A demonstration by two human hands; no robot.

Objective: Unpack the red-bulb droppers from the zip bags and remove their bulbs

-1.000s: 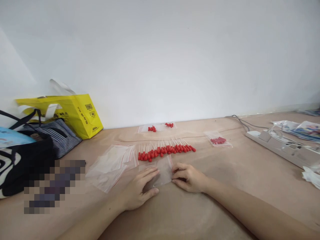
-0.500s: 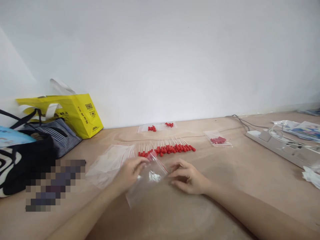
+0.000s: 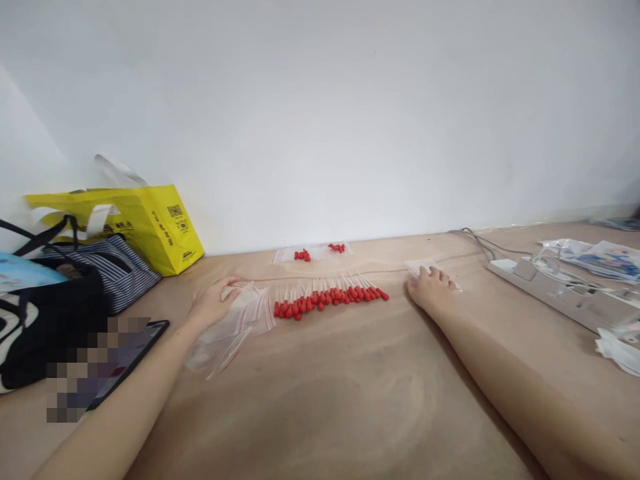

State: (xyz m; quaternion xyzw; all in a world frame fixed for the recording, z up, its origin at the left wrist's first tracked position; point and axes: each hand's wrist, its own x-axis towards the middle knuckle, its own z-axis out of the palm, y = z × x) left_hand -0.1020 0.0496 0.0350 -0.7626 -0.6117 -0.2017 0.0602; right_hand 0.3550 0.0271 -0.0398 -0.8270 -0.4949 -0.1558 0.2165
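Note:
My left hand (image 3: 214, 304) rests on the far end of a pile of clear zip bags (image 3: 235, 330) at the left, its fingers curled over the top bag. A row of red-tipped white sticks (image 3: 330, 299) lies across the middle of the tan table between my hands. At the right end of that row, my right hand (image 3: 430, 288) lies flat, fingers stretched, over a small clear bag (image 3: 417, 267); the hand hides most of the bag. Two more small bags with red pieces (image 3: 313, 253) lie by the wall.
A yellow shopping bag (image 3: 150, 223), a striped bag (image 3: 103, 267) and a black bag (image 3: 45, 327) crowd the left side, with a flat dark device (image 3: 133, 350) before them. A white power strip (image 3: 560, 290) with cables and printed packets (image 3: 600, 257) lie at the right.
My left hand lifted the clear bag from the table in front of me and carried it left to the pile. My right hand moved away, far right, onto the small bag.

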